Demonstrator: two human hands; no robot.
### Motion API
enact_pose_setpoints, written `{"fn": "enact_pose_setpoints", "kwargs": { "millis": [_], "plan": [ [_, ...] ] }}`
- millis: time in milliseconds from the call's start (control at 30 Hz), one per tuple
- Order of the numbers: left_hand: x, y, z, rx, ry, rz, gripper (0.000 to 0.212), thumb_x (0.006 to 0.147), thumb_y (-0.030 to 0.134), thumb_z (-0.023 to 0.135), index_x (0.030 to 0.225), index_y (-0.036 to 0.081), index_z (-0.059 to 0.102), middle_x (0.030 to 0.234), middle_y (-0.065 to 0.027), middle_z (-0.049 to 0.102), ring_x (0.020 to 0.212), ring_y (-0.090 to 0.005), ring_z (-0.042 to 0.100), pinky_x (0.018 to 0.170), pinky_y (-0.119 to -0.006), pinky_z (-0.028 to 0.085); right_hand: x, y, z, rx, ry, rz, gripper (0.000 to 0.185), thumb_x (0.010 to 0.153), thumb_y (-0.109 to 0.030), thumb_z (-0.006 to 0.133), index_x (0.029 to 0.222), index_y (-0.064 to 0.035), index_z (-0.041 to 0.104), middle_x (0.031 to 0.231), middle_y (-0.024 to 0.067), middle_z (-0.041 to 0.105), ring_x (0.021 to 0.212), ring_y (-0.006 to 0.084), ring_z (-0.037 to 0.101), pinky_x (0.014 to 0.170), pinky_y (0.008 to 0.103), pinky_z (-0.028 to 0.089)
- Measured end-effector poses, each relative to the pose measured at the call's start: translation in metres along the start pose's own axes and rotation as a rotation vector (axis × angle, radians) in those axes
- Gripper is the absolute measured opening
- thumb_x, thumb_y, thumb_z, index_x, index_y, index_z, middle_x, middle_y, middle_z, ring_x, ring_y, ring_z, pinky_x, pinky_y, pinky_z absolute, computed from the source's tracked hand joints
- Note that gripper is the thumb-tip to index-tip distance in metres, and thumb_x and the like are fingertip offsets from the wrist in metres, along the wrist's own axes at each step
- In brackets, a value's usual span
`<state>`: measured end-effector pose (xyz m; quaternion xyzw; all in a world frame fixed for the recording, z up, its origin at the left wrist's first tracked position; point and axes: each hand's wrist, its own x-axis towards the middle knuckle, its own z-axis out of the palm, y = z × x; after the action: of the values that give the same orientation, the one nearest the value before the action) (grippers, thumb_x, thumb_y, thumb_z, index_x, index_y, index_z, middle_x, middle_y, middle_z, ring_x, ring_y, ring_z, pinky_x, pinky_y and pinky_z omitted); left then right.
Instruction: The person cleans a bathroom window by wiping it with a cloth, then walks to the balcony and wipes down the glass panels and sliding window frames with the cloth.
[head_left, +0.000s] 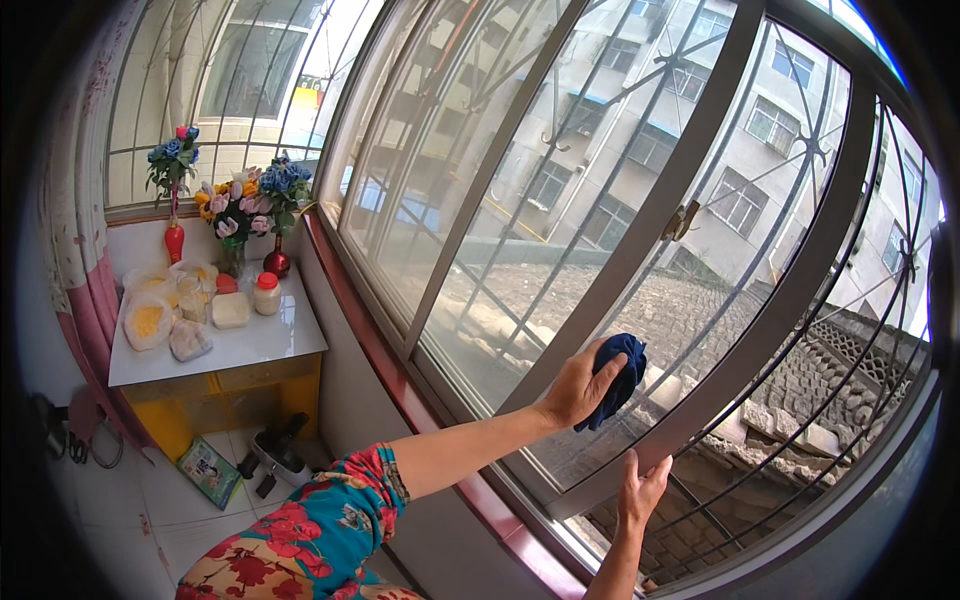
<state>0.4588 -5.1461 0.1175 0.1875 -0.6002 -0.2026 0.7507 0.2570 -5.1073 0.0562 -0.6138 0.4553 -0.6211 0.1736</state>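
My left hand (579, 391) presses a bunched dark blue cloth (619, 375) against the glass pane (697, 300) of a sliding window, low in the sash. Part of the cloth is hidden by the fingers and thumb. Lower and to the right, my right hand (643, 486) grips the edge of the grey metal sash frame (720, 397), thumb on the near side. A latch (681, 220) sits on the upright between two panes. Beneath the sash runs the window track (529, 491), with a dark red sill edge (480, 491) beside it.
Metal security bars (810, 322) stand outside the window. On the left, a white-topped cabinet (289, 326) holds food bags, jars and vases of artificial flowers (240, 199). A pink curtain (97, 322) hangs beside it. A black device (274, 457) and a green packet (208, 472) are on the tiled floor.
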Motion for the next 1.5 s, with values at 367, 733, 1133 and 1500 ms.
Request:
{"fn": "enact_pose_setpoints", "kwargs": {
  "millis": [367, 733, 1133, 1500],
  "plan": [
    [0.016, -0.023, -0.009, 0.146, 0.191, 0.128, 0.039, 0.095, 0.028, 0.055, 0.114, -0.006, 0.053, 0.096, -0.0233, 0.066, 0.090, -0.0313, 0.066, 0.077, -0.035, 0.050, 0.007, 0.002, -0.012, -0.270, 0.131, -0.126, 0.048, 0.077, -0.022, 0.074, 0.113, 0.0016, 0.052, 0.086, 0.0093, 0.061, 0.076, 0.0179, 0.059, 0.071, 0.0305, 0.049],
    [0.052, -0.034, -0.078, 0.174, 0.192, 0.038, 0.041, 0.095, 0.034, 0.053, 0.104, -0.005, 0.059, 0.085, -0.0184, 0.067, 0.080, -0.0274, 0.064, 0.073, -0.033, 0.048, -0.015, 0.025, -0.127, -0.712, 0.238, -0.108, 0.055, 0.084, -0.036, 0.067, 0.119, 0.0032, 0.050, 0.094, 0.0161, 0.065, 0.085, 0.0278, 0.064, 0.079, 0.0369, 0.048],
    [0.085, -0.064, -0.143, 0.196, 0.252, -0.039, 0.042, 0.095, 0.036, 0.054, 0.093, -0.005, 0.061, 0.074, -0.0031, 0.059, 0.071, -0.0093, 0.050, 0.066, -0.026, 0.044, -0.042, -0.038, -0.159, -1.186, 0.319, 0.197, 0.054, 0.081, -0.054, 0.064, 0.083, -0.0002, 0.071, 0.072, 0.0194, 0.066, 0.071, 0.0374, 0.065, 0.065, 0.0433, 0.049],
    [0.113, -0.090, -0.199, 0.171, 0.335, -0.131, 0.043, 0.095, 0.040, 0.055, 0.082, 0.000, 0.064, 0.072, 0.0047, 0.054, 0.066, -0.0048, 0.046, 0.063, -0.022, 0.041, -0.048, -0.004, -0.196, -0.975, 0.353, 0.288, 0.047, 0.088, -0.035, 0.063, 0.064, 0.0043, 0.059, 0.052, 0.0151, 0.055, 0.046, 0.0287, 0.054, 0.050, 0.0397, 0.042]
  ]
}}
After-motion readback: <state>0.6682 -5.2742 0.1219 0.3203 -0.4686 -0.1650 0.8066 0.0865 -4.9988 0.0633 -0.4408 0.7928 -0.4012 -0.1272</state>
